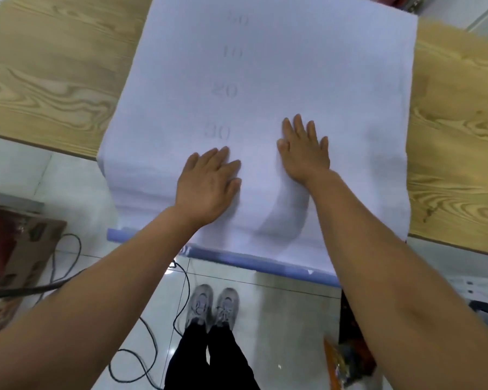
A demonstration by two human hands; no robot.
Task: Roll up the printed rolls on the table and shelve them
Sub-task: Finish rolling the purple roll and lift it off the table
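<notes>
Head view: your left hand (209, 184) and right hand (303, 152) press flat, fingers straight, on the white printed sheet (265, 80) draped over the wooden table's (54, 66) near edge, gripping nothing.

On the bench (45, 68), printed sheet (279, 66), near end over the front edge; on it, left hand (209, 184) beside right hand (304, 154).
</notes>
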